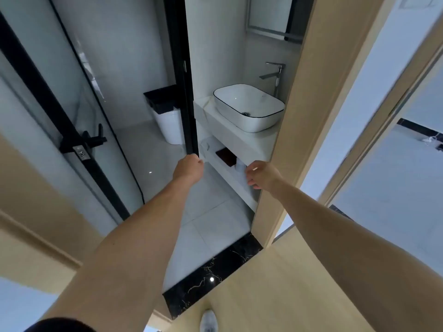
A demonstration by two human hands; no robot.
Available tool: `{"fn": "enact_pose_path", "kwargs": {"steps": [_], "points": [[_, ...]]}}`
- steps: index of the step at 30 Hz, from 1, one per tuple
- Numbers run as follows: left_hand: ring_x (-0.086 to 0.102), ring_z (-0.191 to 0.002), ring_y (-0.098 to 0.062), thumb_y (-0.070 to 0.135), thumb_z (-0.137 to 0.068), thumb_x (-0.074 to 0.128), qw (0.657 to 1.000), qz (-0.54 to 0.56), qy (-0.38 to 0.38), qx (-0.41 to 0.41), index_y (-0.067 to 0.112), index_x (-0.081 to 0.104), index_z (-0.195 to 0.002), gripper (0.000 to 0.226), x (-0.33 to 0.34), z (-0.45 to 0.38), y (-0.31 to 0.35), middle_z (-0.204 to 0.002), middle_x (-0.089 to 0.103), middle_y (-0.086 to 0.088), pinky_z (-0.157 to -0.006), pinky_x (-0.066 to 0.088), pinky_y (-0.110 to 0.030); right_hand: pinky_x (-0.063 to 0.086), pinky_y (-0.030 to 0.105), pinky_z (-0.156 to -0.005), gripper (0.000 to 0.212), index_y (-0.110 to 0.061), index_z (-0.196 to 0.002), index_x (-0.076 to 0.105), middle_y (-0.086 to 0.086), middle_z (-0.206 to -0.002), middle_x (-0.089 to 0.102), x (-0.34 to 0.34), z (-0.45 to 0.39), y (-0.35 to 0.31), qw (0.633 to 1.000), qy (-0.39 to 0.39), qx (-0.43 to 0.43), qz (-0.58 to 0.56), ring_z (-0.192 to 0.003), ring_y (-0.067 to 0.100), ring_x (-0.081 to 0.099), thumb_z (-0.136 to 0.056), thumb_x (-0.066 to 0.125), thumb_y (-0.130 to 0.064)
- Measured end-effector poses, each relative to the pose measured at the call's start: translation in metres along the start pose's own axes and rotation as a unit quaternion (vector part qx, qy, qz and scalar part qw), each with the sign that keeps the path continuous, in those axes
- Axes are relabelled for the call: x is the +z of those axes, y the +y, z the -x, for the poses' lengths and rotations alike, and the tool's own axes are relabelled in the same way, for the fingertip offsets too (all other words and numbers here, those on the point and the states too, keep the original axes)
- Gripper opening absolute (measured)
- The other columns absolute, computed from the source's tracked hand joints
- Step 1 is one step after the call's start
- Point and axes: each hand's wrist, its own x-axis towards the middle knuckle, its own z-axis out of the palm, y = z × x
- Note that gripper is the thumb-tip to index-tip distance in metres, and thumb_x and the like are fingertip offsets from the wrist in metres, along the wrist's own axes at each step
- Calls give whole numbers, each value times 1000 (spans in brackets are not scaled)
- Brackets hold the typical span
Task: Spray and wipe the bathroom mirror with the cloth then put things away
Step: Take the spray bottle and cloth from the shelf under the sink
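From the head view, both bare arms reach through the doorway toward the vanity. The left hand (189,167) has its fingers curled under, and whether it holds anything cannot be told. The right hand (262,174) hangs with fingers loosely bent, holding nothing. The mirror (271,14) is high on the wall above the white basin (249,107) and tap (275,74). On the open shelf (230,173) under the counter sits a pale container (240,164) beside a dark box (226,157); no cloth can be made out
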Motion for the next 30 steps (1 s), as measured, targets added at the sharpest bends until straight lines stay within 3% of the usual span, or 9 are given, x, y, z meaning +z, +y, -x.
{"fn": "enact_pose_path", "kwargs": {"steps": [2,7,12,18,21,24,30], "points": [[46,-79,-24,19,-102,38,1000,-4,10,-4,9,47,-74,31,-3,-21,1,-71,44,-1,-66,33,-32,55,45,-93,15,-4,-105,68,12,-92,63,-1,-19,-9,1000,10,8,4,-81,24,61,-97,57,-8],[47,-82,-24,19,-103,37,1000,-16,-4,0,9,54,-88,25,-5,-82,0,-78,47,-2,-69,36,-32,60,29,-79,16,-12,-91,63,13,-98,64,2,-75,-27,1000,-4,23,18,-76,24,62,-100,51,-8],[47,-83,-23,19,-102,39,1000,-18,-16,0,8,58,-92,25,1,-134,-17,-93,53,-7,-71,36,-32,59,32,-77,15,-20,-82,64,9,-94,68,21,-127,-31,999,29,6,19,-74,17,68,-96,58,-19],[54,-90,-29,14,-101,40,1000,-11,-14,-13,6,66,-104,27,8,-189,-34,-115,65,-17,-74,36,-30,59,30,-74,13,-22,-83,64,10,-101,71,44,-195,-49,1000,-7,-6,26,-79,20,70,-94,58,-20],[56,-93,-28,16,-101,40,1000,-2,-6,-30,5,65,-104,27,11,-223,-40,-116,65,-17,-74,38,-29,60,33,-79,10,-20,-87,65,10,-103,70,61,-241,-54,999,-31,-9,25,-80,21,71,-94,58,-22],[59,-104,-31,18,-102,39,999,7,-8,-45,4,64,-106,29,15,-259,-44,-118,65,-16,-77,40,-29,59,39,-87,17,-9,-104,67,11,-106,69,73,-289,-60,998,-56,-7,21,-83,22,70,-96,60,-23],[58,-106,-28,24,-105,36,997,28,1,-71,2,63,-111,35,14,-327,-50,-118,65,-14,-79,39,-25,56,37,-78,13,-6,-101,65,14,-101,67,89,-369,-81,995,-101,-10,12,-79,21,64,-97,60,-18]]}}
